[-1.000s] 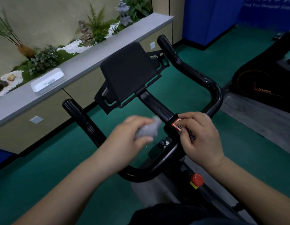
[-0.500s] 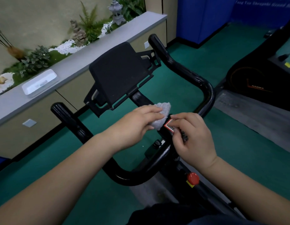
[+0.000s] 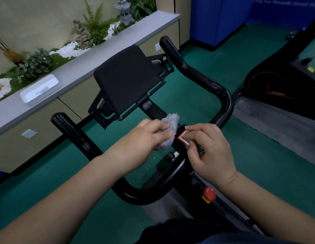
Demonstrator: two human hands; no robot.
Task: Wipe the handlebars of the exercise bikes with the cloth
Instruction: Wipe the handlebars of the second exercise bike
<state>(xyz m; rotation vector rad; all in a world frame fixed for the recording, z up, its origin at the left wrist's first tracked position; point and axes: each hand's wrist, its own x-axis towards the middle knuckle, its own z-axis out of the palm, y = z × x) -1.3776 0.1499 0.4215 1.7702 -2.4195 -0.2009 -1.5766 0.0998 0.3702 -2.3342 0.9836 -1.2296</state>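
A black exercise-bike handlebar (image 3: pixel 221 95) loops from a left grip (image 3: pixel 65 125) round a near bend to a right horn, with a black tablet holder (image 3: pixel 126 78) at its middle. My left hand (image 3: pixel 144 140) grips a grey fluffy cloth (image 3: pixel 169 131) against the centre bar, just left of a red-framed QR sticker (image 3: pixel 184 137). My right hand (image 3: pixel 211 150) is curled round the centre clamp beside the sticker, its fingers over the top.
A red knob (image 3: pixel 208 193) sticks out below the handlebar. A second black bike (image 3: pixel 276 85) stands at the right on a grey mat. A grey ledge (image 3: pixel 100 55) with a white tray (image 3: pixel 40 89) and plants runs along the left. Green floor lies around.
My left hand has carried the cloth up and to the right along the centre bar, ending next to the QR sticker. My right hand has kept its hold.
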